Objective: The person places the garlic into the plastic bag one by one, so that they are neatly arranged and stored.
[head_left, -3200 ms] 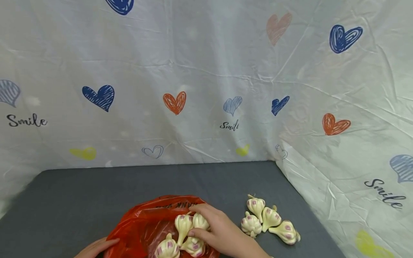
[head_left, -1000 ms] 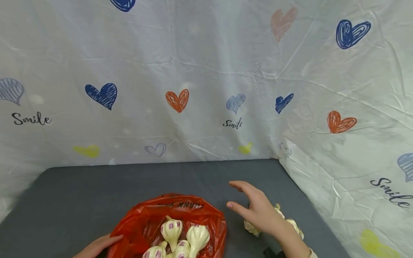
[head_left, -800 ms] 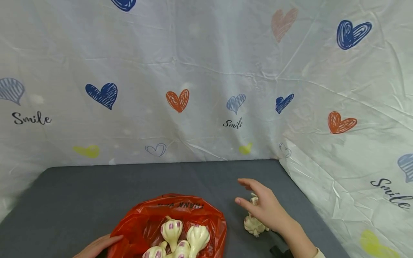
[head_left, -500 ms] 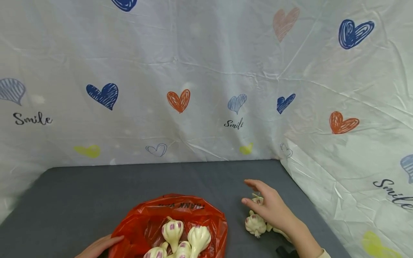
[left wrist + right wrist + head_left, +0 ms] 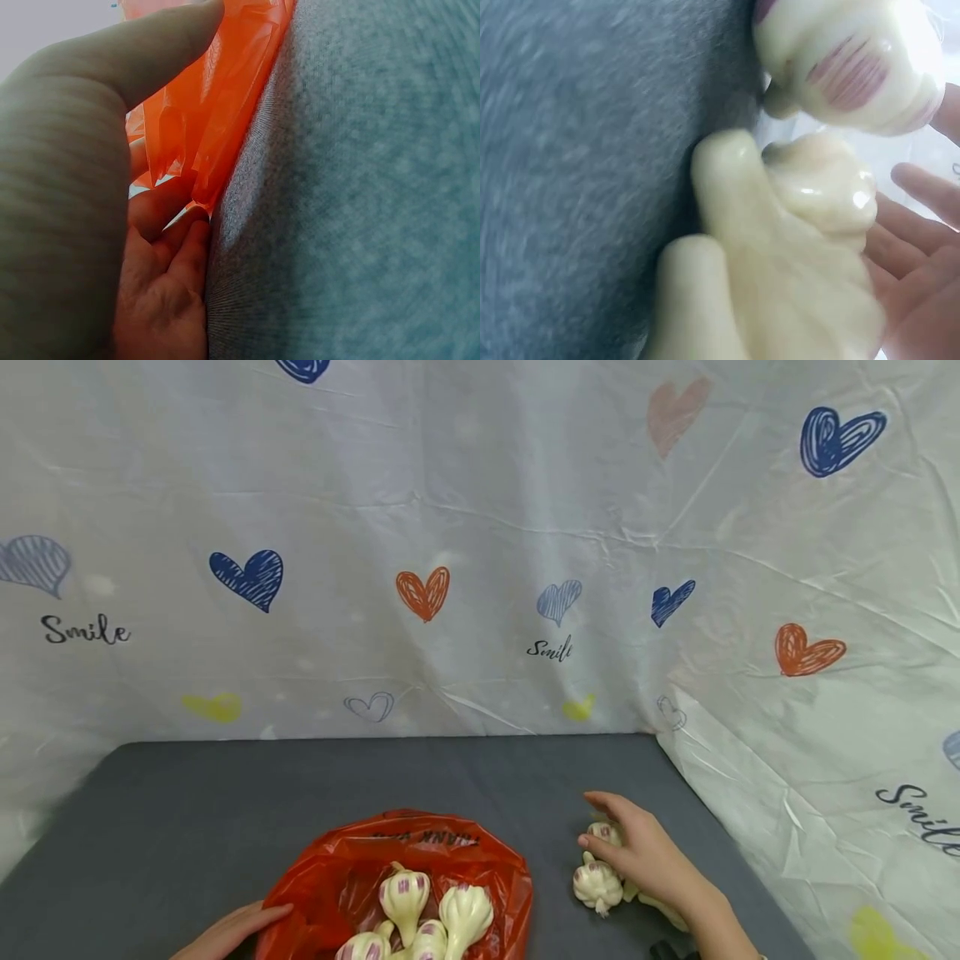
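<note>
A red plastic bag [image 5: 300, 893] stands with its mouth open near the table's front edge, several garlic bulbs [image 5: 405, 897] inside. My left hand [image 5: 232, 933] holds the bag's left side; in the left wrist view the thumb [image 5: 161, 49] lies on the near side of the plastic and fingers lie behind it. To the right, my right hand [image 5: 652, 856] hovers over a group of loose garlic bulbs [image 5: 597, 885], its fingers spread and partly covering them. The right wrist view shows the fingers beside one purple-streaked bulb [image 5: 855, 71] and other pale ones, with none gripped.
A dark grey cloth covers the table [image 5: 202, 810]. Behind and to the right hangs a pale sheet [image 5: 480, 685] printed with hearts and words. Under the right wrist a small black object [image 5: 663, 950] is partly visible.
My right hand has left a garlic bulb in the bag and moved right to the loose bulbs, lowering slightly. The left hand stays at the bag.
</note>
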`<state>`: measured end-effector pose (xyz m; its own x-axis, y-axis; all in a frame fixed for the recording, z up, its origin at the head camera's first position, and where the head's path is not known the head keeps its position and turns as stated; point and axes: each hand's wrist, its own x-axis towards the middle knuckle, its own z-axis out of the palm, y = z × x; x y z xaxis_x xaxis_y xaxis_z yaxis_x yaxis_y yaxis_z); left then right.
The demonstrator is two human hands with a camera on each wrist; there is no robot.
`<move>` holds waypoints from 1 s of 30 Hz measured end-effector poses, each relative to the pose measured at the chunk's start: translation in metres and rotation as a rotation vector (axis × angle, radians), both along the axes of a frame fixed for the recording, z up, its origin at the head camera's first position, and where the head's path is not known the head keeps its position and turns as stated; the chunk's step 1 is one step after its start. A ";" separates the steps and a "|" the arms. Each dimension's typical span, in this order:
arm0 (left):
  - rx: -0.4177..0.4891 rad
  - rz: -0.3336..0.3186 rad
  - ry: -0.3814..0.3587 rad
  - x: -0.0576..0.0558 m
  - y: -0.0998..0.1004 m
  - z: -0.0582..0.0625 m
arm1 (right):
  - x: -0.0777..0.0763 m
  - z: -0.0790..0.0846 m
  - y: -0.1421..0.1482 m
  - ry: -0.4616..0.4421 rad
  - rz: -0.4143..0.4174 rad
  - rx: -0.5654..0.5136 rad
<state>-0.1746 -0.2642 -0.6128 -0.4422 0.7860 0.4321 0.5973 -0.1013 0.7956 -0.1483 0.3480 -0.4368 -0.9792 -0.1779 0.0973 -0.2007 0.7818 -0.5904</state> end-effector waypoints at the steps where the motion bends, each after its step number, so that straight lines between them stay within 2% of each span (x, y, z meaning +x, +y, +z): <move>1: -0.006 0.005 0.001 0.000 0.000 0.001 | 0.000 0.000 0.001 -0.003 -0.003 0.002; 7: -0.016 0.017 -0.004 0.003 0.000 0.005 | -0.002 -0.003 0.009 -0.028 -0.020 0.019; 12: -0.037 0.042 -0.037 0.006 -0.001 0.007 | -0.003 -0.005 0.014 -0.061 -0.027 0.023; 19: -0.017 0.028 -0.005 0.006 -0.001 0.005 | -0.004 -0.008 0.017 -0.056 -0.027 0.038; 25: -0.047 0.054 -0.018 0.006 -0.003 0.006 | -0.004 -0.008 0.018 -0.056 -0.041 0.045; 30: -0.050 0.057 0.001 0.005 -0.004 0.003 | -0.005 -0.009 0.018 -0.049 -0.044 0.058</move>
